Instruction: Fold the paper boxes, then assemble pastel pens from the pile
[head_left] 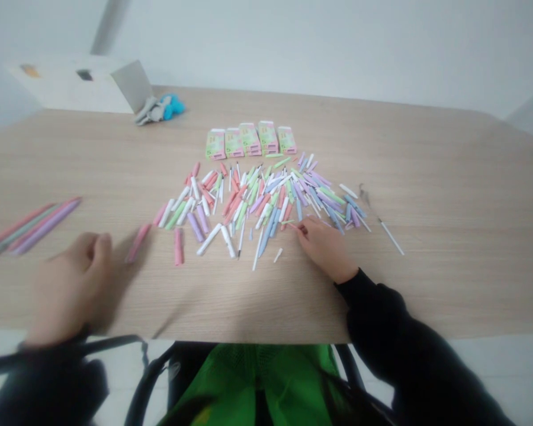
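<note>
My right hand [324, 244] rests at the near right edge of a loose heap of pen parts [266, 198]. Its thumb and fingers are pinched on a thin pink pen part [292, 226]. Blurred by motion, my left hand [77, 281] is over the table at the left, its fingers curled in. Whatever it may hold is hidden. Close to it lies a pink pen barrel [138, 242]. The heap mixes pink, white, green, purple and blue barrels and caps with thin white refills. Beyond my left hand, several long pens [48, 228] lie side by side.
Several small green-and-pink boxes [250, 140] stand in a row behind the heap. A white box [84, 86] and grey-and-blue gloves [160, 109] are at the back left. A thin white refill [391, 238] lies apart at right. The table's front edge [257, 340] is close to my body.
</note>
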Demonstrator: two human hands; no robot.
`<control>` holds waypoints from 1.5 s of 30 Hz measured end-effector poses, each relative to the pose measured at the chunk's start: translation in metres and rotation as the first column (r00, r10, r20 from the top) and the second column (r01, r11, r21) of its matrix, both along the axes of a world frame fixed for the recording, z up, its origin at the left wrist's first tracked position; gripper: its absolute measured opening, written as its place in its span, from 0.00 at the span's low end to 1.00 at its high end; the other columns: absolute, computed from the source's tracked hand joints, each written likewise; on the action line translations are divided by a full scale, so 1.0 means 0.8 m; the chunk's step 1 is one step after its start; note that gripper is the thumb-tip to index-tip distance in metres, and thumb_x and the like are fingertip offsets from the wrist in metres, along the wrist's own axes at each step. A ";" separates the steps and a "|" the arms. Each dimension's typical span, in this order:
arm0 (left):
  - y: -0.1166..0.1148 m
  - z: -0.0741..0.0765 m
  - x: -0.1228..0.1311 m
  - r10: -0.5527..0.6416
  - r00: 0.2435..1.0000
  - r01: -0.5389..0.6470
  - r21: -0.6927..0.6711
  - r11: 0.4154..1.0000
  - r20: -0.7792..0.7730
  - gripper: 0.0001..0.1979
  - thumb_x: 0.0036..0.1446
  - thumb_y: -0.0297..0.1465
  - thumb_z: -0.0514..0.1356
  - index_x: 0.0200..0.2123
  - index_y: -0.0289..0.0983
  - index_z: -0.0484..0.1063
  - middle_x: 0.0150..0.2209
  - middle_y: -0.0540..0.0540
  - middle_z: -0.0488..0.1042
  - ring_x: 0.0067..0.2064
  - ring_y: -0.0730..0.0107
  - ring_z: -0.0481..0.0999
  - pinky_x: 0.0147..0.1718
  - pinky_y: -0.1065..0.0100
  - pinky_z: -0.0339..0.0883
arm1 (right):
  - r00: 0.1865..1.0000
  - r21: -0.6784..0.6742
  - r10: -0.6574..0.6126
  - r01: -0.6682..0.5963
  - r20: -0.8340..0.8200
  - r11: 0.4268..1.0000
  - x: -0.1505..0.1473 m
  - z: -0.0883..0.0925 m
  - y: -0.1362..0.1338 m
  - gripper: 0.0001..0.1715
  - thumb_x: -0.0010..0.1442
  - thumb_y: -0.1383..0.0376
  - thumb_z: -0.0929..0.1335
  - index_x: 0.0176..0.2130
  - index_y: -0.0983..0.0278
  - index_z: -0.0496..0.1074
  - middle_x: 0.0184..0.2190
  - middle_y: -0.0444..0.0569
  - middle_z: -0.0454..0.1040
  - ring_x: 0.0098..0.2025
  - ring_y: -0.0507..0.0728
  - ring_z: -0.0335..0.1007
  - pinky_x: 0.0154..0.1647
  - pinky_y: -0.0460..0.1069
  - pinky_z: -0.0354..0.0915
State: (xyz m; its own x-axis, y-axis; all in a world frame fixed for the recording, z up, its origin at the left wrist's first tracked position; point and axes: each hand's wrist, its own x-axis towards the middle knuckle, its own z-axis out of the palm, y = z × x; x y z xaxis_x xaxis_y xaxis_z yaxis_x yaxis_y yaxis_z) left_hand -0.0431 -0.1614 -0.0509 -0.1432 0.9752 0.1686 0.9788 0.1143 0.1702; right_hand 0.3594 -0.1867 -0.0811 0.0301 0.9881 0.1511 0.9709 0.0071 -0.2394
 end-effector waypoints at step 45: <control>-0.013 -0.023 0.178 -0.121 0.114 0.805 -0.020 0.593 0.986 0.15 0.68 0.40 0.58 0.32 0.36 0.70 0.19 0.57 0.62 0.22 0.79 0.59 0.25 0.73 0.54 | 0.913 -0.007 -0.022 0.021 -0.407 1.000 0.108 -0.010 -0.092 0.12 0.58 0.65 0.68 0.42 0.63 0.79 0.42 0.53 0.75 0.33 0.56 0.75 0.33 0.53 0.72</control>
